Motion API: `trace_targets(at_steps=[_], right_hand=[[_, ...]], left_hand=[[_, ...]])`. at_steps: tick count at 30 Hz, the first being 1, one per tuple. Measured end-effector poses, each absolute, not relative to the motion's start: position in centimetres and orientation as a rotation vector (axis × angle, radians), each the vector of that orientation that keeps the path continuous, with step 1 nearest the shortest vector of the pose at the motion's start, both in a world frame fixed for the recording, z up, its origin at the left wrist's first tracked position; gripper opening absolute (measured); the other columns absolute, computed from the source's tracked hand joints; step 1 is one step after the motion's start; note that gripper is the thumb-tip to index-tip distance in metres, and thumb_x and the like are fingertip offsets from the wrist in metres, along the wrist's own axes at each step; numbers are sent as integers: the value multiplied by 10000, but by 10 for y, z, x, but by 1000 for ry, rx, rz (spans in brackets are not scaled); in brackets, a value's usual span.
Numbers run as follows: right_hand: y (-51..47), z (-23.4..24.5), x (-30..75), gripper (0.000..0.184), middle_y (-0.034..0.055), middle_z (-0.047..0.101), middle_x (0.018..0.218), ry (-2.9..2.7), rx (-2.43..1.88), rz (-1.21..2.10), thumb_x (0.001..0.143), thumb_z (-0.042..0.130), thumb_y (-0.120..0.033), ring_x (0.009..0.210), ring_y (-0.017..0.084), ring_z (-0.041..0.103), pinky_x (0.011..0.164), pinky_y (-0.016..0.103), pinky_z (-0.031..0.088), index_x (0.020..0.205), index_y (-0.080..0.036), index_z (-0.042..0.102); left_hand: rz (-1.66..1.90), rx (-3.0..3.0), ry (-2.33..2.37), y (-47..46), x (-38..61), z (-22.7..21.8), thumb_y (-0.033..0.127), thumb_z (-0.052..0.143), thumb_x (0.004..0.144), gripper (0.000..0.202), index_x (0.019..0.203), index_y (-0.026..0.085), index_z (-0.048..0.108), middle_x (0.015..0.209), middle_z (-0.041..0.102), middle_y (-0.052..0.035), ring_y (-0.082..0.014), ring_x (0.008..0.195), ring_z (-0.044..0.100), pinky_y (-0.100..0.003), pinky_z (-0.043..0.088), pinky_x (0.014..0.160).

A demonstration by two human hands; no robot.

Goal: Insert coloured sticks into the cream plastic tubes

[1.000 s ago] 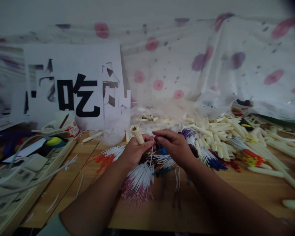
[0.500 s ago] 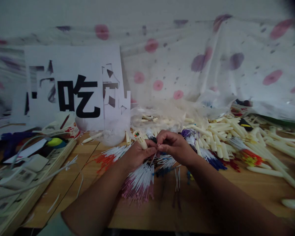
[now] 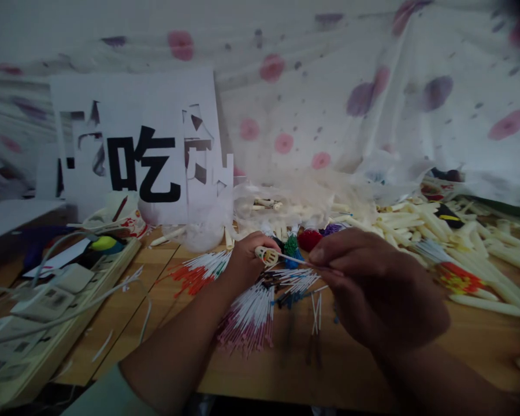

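My left hand (image 3: 248, 254) is closed around a cream-coloured hollow tube (image 3: 268, 256), its open, slotted end turned toward me. Between the pinched fingers of my right hand (image 3: 372, 283) is a thin white stick (image 3: 292, 259), reaching left to the tube's mouth; I cannot tell whether its tip is inside. Under and around the hands lie bundles of thin white sticks with coloured ends: pink ones (image 3: 249, 323), orange-red ones (image 3: 190, 274) and blue-black ones (image 3: 295, 280). A couple of loose sticks (image 3: 316, 312) lie crossed below my right hand.
A power strip (image 3: 65, 312) with plugs and cables runs along the left. White cut-out sheets (image 3: 143, 92) lean at the back, one bearing a black character. Cream tubes (image 3: 398, 222) are heaped at the right, and crumpled clear plastic (image 3: 286, 199) lies behind the bundles.
My right hand has moved right and closer to the camera, away from my left hand, with the white stick in its fingers. The tube's mouth has turned toward me.
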State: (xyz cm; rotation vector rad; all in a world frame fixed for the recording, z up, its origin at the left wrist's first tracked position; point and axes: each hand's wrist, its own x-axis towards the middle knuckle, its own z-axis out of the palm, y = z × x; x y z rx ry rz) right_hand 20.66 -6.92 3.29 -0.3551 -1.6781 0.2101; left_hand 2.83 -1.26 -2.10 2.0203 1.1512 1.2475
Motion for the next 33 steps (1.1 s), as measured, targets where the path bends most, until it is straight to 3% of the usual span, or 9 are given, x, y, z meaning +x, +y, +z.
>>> trace_targets(at_steps=[21, 26, 29, 33], right_hand=[[-58, 20, 195, 196, 32, 643, 810, -1728, -387, 227, 776, 598, -80, 763, 143, 618, 654, 320, 529, 911, -218, 566], [-55, 19, 192, 232, 20, 648, 811, -1655, -424, 249, 756, 605, -42, 780, 144, 617, 701, 338, 522, 907, -218, 588], [-48, 18, 190, 167, 22, 643, 799, -1713, -508, 191, 765, 610, -65, 784, 139, 611, 696, 315, 515, 849, -209, 597], [-39, 16, 192, 146, 34, 617, 866, -1804, -595, 8, 794, 581, -88, 819, 137, 588, 708, 310, 506, 862, -213, 614]], left_hand=[[1247, 2055, 1153, -12, 26, -24, 239, 600, 725, 73, 683, 191, 635, 679, 574, 7, -143, 665, 511, -249, 391, 655], [1273, 2146, 1162, -9, 19, -23, 465, 672, 697, 291, 757, 185, 622, 745, 551, -11, -171, 740, 509, -267, 374, 677], [1289, 2245, 1061, -10, 15, -20, 666, 525, 725, 526, 899, 177, 610, 841, 550, -43, -193, 811, 496, -291, 377, 731], [1318, 2269, 1000, -12, 11, -18, 607, 267, 875, 549, 1025, 181, 579, 934, 531, -69, -194, 914, 481, -308, 368, 833]])
